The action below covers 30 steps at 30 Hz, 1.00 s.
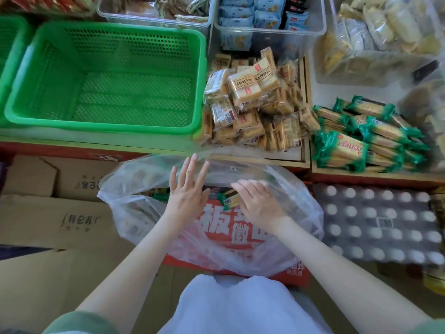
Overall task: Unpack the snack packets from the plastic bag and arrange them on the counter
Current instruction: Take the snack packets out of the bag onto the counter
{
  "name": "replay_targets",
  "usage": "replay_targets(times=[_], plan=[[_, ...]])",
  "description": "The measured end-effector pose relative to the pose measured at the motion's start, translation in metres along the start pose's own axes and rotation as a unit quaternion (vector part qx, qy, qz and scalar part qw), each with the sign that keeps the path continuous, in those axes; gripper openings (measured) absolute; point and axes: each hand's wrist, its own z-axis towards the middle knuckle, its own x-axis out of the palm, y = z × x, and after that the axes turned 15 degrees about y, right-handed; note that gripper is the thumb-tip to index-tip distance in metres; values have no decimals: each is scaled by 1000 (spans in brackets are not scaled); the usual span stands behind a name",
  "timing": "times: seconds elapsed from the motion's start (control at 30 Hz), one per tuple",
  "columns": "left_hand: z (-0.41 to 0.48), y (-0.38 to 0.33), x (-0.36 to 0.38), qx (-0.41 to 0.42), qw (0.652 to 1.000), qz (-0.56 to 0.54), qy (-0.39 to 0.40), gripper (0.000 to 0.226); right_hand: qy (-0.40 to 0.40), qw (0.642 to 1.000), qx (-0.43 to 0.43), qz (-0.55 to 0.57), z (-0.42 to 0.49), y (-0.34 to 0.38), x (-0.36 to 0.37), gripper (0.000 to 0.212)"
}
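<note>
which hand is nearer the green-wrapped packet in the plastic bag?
Right. The right hand grips the green-wrapped packet; the left hand hovers open to its left, not on it.

Green basket, cardboard boxes, clear bins

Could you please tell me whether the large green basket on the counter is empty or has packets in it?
Empty: the green basket shows its bare perforated floor and walls, with no packets inside.

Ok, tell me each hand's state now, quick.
Left hand: open, fingers straight, above the plastic bag, holding nothing.
Right hand: closed on a green snack packet in the bag.
</note>
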Motion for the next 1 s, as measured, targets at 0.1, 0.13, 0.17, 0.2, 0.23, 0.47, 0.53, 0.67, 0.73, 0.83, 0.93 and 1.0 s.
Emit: replay_targets(times=[0.1, 0.13, 0.17, 0.2, 0.23, 0.47, 0.53, 0.67, 0.73, 0.83, 0.93, 1.0], plan=[[7, -8, -9, 7, 999, -38, -28, 61, -79, 991, 76, 75, 14, -18, -36, 32], [14, -13, -15, 8, 998, -47, -38, 62, -106, 983, 116, 90, 19, -31, -49, 30], [22, -19, -22, 11, 997, -51, -51, 60, -128, 973, 162, 101, 23, -47, -62, 30], [32, -25, -29, 12, 997, -52, -64, 57, -137, 960, 215, 118, 28, -65, -73, 31], [42, -31, -36, 11, 996, -53, -71, 55, -132, 942, 271, 148, 32, -82, -84, 33], [108, -49, -69, -8, 995, -46, -93, 51, 51, 829, 497, 251, 70, -175, -113, 65], [119, -43, -77, -23, 993, -53, -104, 48, 83, 804, 505, 304, 82, -183, -110, 72], [132, -24, -89, -55, 987, -79, -129, 47, 34, 786, 505, 355, 93, -191, -107, 62], [138, -14, -93, -77, 984, -93, -128, 47, -18, 777, 509, 370, 96, -199, -109, 49], [147, 1, -96, -123, 979, -113, -120, 50, -153, 731, 507, 431, 106, -208, -123, 32], [156, 13, -97, -154, 976, -125, -90, 61, -213, 745, 427, 467, 133, -211, -143, 28], [160, 19, -95, -164, 976, -125, -64, 66, -177, 799, 341, 462, 162, -210, -152, 34]])
